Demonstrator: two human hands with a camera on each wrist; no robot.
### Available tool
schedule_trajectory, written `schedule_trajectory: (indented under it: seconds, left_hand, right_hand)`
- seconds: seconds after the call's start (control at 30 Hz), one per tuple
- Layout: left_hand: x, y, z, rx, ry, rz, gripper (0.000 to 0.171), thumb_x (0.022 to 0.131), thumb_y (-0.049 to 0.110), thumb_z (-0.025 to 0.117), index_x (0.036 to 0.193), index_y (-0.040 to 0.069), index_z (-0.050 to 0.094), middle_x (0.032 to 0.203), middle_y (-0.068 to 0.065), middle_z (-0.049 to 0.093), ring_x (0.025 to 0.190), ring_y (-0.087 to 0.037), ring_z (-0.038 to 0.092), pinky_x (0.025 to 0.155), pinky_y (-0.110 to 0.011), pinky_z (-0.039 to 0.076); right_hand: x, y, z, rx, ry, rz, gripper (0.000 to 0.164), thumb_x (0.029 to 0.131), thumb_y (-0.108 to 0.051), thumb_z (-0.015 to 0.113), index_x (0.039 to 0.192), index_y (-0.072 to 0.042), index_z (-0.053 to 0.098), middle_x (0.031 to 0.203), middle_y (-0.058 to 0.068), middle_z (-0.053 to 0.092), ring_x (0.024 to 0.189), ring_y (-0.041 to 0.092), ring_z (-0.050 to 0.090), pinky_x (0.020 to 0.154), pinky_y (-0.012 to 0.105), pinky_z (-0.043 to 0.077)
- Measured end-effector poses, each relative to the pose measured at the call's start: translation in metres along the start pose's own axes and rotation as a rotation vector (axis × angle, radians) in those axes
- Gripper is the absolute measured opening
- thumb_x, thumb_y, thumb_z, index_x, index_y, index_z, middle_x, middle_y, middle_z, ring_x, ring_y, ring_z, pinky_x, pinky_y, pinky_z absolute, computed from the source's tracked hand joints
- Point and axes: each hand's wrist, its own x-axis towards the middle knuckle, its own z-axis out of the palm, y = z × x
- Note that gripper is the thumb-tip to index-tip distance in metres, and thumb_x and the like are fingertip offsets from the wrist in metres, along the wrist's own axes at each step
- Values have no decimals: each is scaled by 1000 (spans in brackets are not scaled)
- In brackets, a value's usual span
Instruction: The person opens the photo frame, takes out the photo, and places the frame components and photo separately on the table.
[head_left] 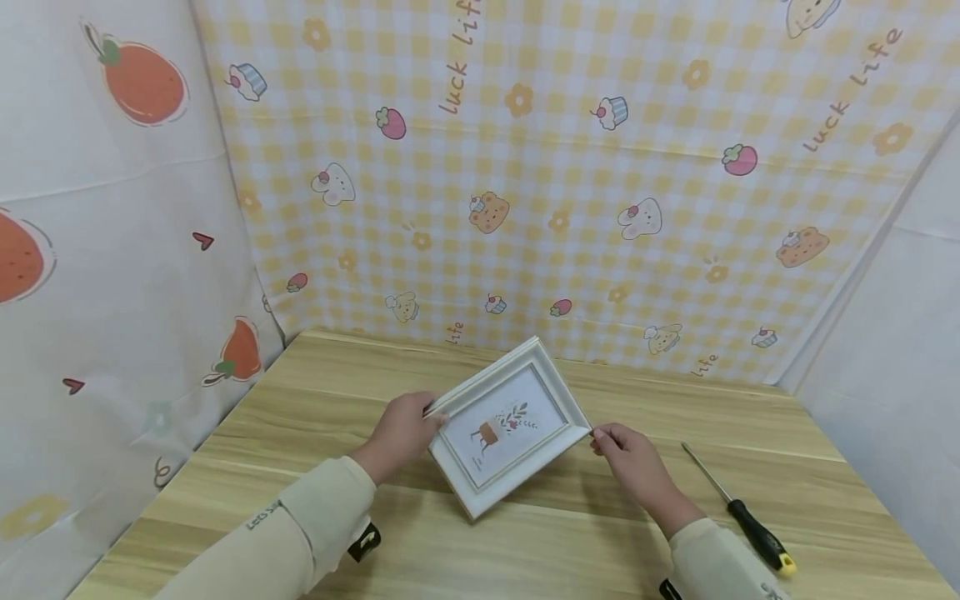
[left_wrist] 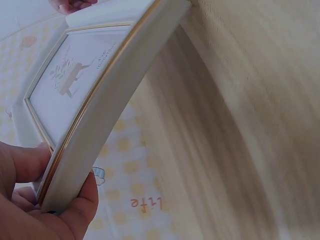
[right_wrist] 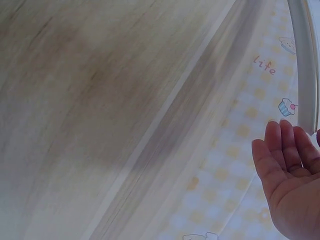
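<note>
Patterned backdrop cloth (head_left: 570,167) along the far side, yellow-white check; reads "luck life" at far centre and far right, plus smaller "life" low down near the surface edge. White side cloth (head_left: 135,292) on left, fruit prints, no legible words. Wood-grain surface (head_left: 337,367) below. Sleeves, cream: left sleeve (head_left: 322,508) has dark lettering, too small to read surely; right sleeve (head_left: 720,558) lettering cut off and unreadable.

White picture frame (head_left: 528,467), gold inner line, near the centre, tilted, front up; can't tell if its near corner touches the surface. Left hand (head_left: 405,429) grips its left corner, thumb on the front, fingers behind. Right hand (head_left: 637,467) pinches its right corner with thumb and fingertips, other fingers loose. Progress, my read: mid-handling. Front looks whole, all four sides joined, print in place, so that part seems done. Not laid flat yet. Back hidden, so whether anything there is left to fix or loosen: can't tell.

Screwdriver (head_left: 753,529), black handle with yellow end, lies at right, out of both hands; no tool work in hand, no readable brand.

Print (head_left: 502,425) inside the frame: brown legged shape, leafy sprigs, tiny caption lines, too blurred to read.
</note>
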Motion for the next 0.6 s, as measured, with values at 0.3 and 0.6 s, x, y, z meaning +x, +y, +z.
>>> schedule_trajectory:
  seconds: [0.3,0.6]
  left_hand:
    - [3,-10,6,-36,-8,-70,17,90,5,63,100,-8,65,81,-9,64,71,-17,58,65,-32,51]
    - [8,-15,8,-53,-13,-142,23,90,5,63,106,-11,65,86,-12,67,77,-19,60,72,-35,52]
  right_hand:
    - [-1,5,2,-3,0,-5,31,102,-21,48,113,3,64,104,13,68,98,27,63,83,45,50]
    - [-6,5,2,-13,4,-25,31,101,-19,50,116,5,62,103,12,68,97,27,64,83,45,51]
